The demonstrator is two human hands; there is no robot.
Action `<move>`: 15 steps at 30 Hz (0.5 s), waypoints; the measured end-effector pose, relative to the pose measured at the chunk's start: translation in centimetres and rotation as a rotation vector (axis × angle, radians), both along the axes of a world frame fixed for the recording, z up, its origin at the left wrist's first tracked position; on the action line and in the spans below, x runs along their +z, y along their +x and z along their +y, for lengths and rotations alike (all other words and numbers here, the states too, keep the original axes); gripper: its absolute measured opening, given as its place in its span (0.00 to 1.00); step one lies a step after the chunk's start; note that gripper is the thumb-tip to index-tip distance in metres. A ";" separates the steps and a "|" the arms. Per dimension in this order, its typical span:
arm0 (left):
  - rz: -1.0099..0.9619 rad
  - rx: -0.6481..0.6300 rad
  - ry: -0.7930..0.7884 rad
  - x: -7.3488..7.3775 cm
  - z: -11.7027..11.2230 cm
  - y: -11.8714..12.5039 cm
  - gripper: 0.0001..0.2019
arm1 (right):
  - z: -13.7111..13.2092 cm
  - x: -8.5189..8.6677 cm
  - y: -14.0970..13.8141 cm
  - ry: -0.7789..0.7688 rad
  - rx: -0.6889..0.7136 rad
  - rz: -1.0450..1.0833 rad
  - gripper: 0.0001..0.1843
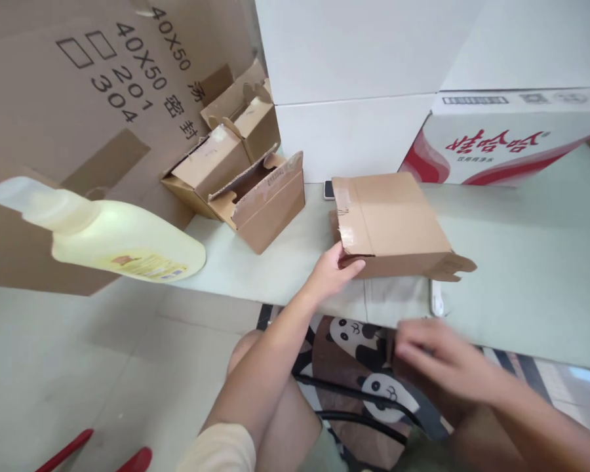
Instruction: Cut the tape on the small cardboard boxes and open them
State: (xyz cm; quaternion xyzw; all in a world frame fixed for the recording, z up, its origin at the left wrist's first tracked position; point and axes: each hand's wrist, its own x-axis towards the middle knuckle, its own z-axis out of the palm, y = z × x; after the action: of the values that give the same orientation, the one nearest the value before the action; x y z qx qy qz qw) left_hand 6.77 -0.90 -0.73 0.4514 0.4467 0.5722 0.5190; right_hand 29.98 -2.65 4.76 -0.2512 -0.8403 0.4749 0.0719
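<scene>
A brown cardboard box point(391, 213) lies on the pale green table surface, its torn, taped flap edge toward the left and a loose flap sticking out at the right. My left hand point(332, 270) is closed on the box's near left corner, the thumb along its front side. Lower down, in front of the table edge, my right hand point(440, 357) is blurred, with its fingers curled. Something dark brown shows at those fingers, too smeared to name. A slim white object point(437, 299) pokes out from beneath the box's near right end.
Several opened cardboard boxes point(270, 203) stand at the left back, beside a pale yellow pump bottle point(132, 242). A large printed carton point(103, 85) rises behind them. White cartons point(354, 141) line the back. A dark-screened device point(329, 190) lies behind the box. A panda-print mat point(334, 354) is below.
</scene>
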 end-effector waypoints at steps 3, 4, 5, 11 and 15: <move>0.015 0.043 0.016 0.1 0.1 -0.2 0.19 | 3.6 0.6 2.0 0.269 -0.769 0.171 0.18; 0.017 0.067 0.021 0.3 0.1 -0.4 0.18 | 4.7 0.0 2.5 0.327 -1.017 0.203 0.15; 0.014 0.094 0.029 0.5 0.2 -0.7 0.16 | 5.6 -0.8 2.8 0.347 -1.181 0.260 0.12; -0.108 0.231 0.010 1.1 0.4 -2.1 0.15 | 7.0 -5.1 2.6 0.085 -1.191 0.422 0.15; -0.088 0.232 -0.046 1.1 0.3 -2.3 0.16 | 5.9 -5.0 1.8 0.034 -0.906 0.233 0.14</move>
State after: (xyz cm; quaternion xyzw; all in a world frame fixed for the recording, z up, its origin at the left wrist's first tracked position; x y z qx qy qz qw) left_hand 4.46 -0.64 0.35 0.3590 0.4858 0.6371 0.4788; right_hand 31.79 3.26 -0.21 -0.5366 -0.6398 0.4070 0.3702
